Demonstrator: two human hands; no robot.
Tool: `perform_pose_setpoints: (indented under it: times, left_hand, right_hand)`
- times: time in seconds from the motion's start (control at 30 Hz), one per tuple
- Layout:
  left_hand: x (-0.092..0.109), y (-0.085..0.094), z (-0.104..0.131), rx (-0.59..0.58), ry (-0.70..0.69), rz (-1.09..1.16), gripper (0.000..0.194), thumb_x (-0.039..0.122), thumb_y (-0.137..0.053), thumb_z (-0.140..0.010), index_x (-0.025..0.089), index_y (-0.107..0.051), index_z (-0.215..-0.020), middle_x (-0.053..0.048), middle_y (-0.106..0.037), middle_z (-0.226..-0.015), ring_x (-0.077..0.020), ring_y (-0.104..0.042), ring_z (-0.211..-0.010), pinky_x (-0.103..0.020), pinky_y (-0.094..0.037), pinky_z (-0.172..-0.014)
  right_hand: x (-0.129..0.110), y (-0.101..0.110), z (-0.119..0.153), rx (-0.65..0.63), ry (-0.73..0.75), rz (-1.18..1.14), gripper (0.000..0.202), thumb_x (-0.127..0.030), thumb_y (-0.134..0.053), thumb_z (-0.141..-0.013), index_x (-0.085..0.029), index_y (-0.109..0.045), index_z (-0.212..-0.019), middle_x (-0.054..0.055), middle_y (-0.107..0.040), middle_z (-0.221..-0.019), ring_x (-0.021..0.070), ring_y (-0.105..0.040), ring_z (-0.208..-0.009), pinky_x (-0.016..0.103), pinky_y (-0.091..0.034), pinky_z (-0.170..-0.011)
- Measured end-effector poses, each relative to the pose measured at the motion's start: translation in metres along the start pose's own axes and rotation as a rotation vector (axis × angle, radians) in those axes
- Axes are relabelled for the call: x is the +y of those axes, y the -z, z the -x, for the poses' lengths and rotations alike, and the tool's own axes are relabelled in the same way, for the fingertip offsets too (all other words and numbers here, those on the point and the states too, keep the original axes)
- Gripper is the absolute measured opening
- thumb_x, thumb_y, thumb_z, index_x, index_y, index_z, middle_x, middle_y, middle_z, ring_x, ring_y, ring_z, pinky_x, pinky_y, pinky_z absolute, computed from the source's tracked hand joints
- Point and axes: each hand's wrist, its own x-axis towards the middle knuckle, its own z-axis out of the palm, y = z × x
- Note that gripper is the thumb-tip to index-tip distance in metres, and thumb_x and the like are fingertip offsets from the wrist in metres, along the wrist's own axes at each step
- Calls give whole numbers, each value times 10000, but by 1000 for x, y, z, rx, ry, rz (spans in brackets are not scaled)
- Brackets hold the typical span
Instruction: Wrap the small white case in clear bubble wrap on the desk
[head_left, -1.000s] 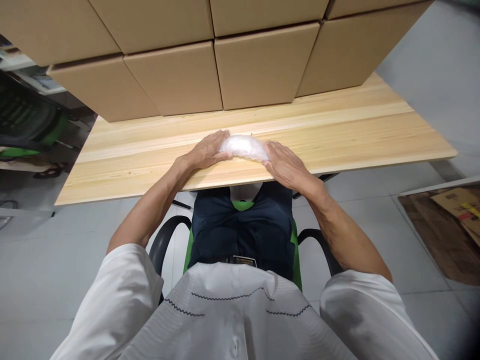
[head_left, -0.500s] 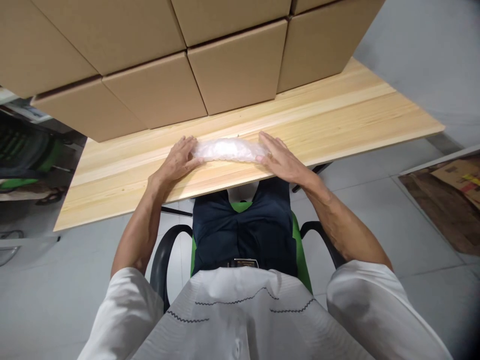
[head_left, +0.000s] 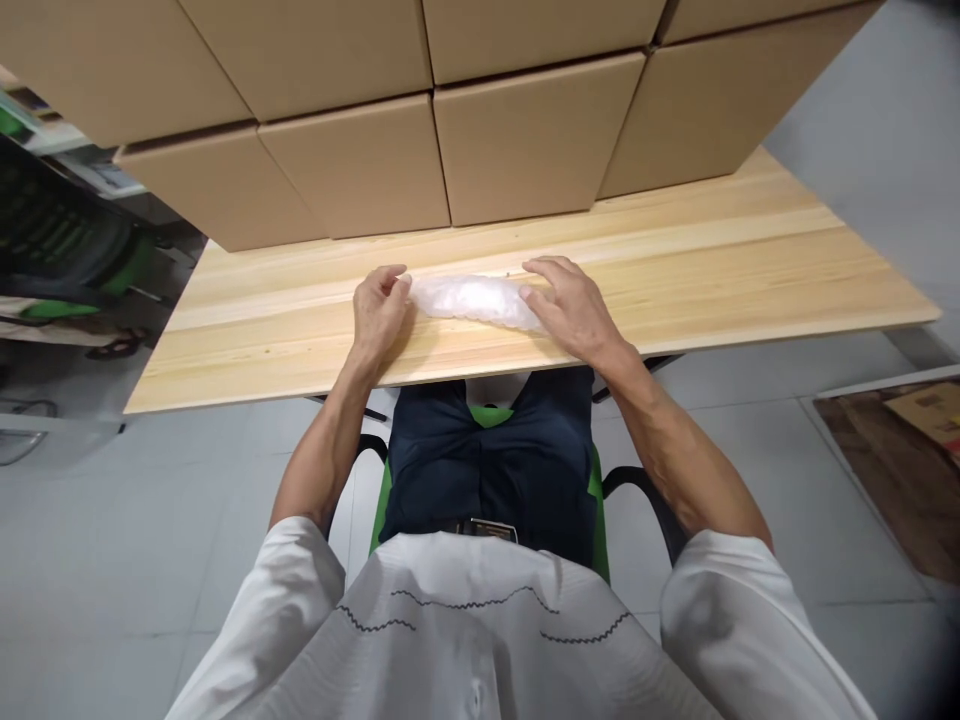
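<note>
A long translucent bundle in what looks like bubble wrap (head_left: 476, 298) lies across the wooden table (head_left: 300, 345), fairly close to its front edge. At the bundle's left end, my left hand (head_left: 381, 308) pinches the wrap between thumb and fingertips. My right hand (head_left: 574, 308) is over the right end, its thumb touching the wrap and its fingers stretched apart from the thumb; that end is partly hidden beneath the hand. What is inside the wrap cannot be made out.
Stacked cardboard boxes (head_left: 536, 140) form a wall along the back of the table. A dark mesh chair (head_left: 67, 225) stands at the left. On the floor at right lies a brown board-like thing (head_left: 885, 460). Under me is a green chair with black armrests (head_left: 645, 495).
My left hand has gone from lying spread beside the bundle's left end to pinching it. The fingers of my right hand have lifted and bent slightly. The view has shifted a little.
</note>
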Motion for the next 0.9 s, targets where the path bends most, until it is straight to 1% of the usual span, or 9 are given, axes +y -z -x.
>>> perform_pose_setpoints:
  times: [0.1,0.17,0.23,0.37,0.43,0.57,0.67,0.8,0.9]
  left_hand:
    - [15,3,4,225,60,227,246,454,-805,-1044,254,-749,-913,35,-638,-750,-139,-578,-656,-263,-448,-641]
    - [23,6,5,287,101,342,319,457,-811,-1065,265,-693,-839,57,-563,-667,-121,-497,-560,-269,-389,-583]
    - [28,9,3,313,146,427,401,525,-827,-1081,272,-656,-821,70,-504,-624,-116,-458,-511,-285,-352,-549]
    - [25,17,-4,295,252,518,600,758,-865,-1045,284,-584,-807,107,-323,-562,-112,-386,-464,-319,-276,-519]
    - [19,21,-8,266,298,548,639,797,-851,-1040,291,-552,-789,112,-259,-546,-115,-358,-453,-336,-249,-513]
    - [12,24,-12,257,343,610,618,755,-800,-1069,303,-515,-758,100,-226,-519,-131,-319,-439,-356,-243,-492]
    - [15,22,-11,273,358,602,626,747,-810,-1060,305,-490,-752,102,-246,-510,-129,-277,-449,-351,-246,-490]
    - [20,21,-9,267,347,575,636,720,-829,-1059,300,-463,-752,111,-236,-504,-120,-234,-452,-351,-214,-493]
    - [21,21,-9,257,348,598,628,701,-822,-1075,296,-469,-751,111,-229,-504,-111,-238,-436,-346,-208,-479]
  right_hand:
    - [-15,-8,-16,-62,25,55,749,-684,-385,-1220,-178,-752,-1633,213,-772,-1657,452,-681,-1564,673,-526,-1388]
    - [-22,-17,-21,-87,21,92,773,-697,-363,-1225,-174,-742,-1651,210,-775,-1653,457,-684,-1550,678,-523,-1383]
    - [-25,-25,-23,-115,29,125,801,-732,-351,-1226,-180,-733,-1662,215,-777,-1645,471,-687,-1531,701,-522,-1372]
    - [-24,-37,-21,-168,59,171,871,-818,-306,-1217,-206,-696,-1699,225,-781,-1619,493,-693,-1486,736,-551,-1317]
    - [-20,-41,-19,-171,56,196,912,-840,-284,-1212,-186,-670,-1716,242,-774,-1616,498,-694,-1473,734,-559,-1300]
    - [-15,-46,-17,-159,35,223,930,-851,-271,-1209,-178,-648,-1729,248,-771,-1602,495,-693,-1470,720,-555,-1308]
    - [-13,-50,-16,-142,22,209,914,-850,-285,-1208,-206,-627,-1759,238,-768,-1614,502,-683,-1494,734,-545,-1320]
    - [-15,-50,-15,-147,10,201,919,-826,-287,-1215,-175,-613,-1777,261,-754,-1624,519,-671,-1507,751,-540,-1324]
    - [-19,-48,-14,-155,10,224,862,-769,-324,-1233,-167,-607,-1783,257,-747,-1632,503,-665,-1509,720,-537,-1340]
